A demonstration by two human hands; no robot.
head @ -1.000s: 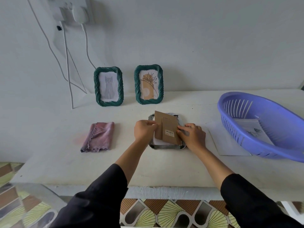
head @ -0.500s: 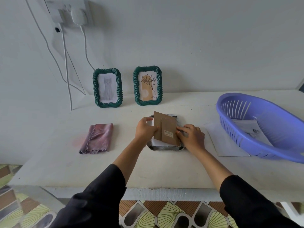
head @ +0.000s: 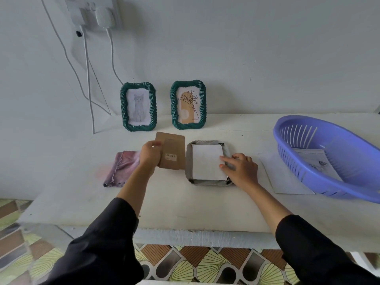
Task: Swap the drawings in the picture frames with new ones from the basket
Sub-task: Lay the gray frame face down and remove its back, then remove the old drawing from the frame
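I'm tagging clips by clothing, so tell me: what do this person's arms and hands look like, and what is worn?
Both arms wear loose black long sleeves, the left sleeve and the right sleeve, each ending partway up the forearm. The left hand and right hand are bare: no gloves, and no ring, watch or bracelet shows.

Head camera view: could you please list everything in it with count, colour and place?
standing frames: 2, green, table back by wall
open frame: 1, grey, face down, table centre
sheet: 1, white, inside open frame
backing board: 1, brown, in left hand
cloth: 1, pink, table left
basket: 1, purple, table right
drawing: 1 seen, white, in basket
loose paper: 1, white, beside basket
plugs: 2, white, wall socket
left hand: holds backing board
right hand: touches sheet
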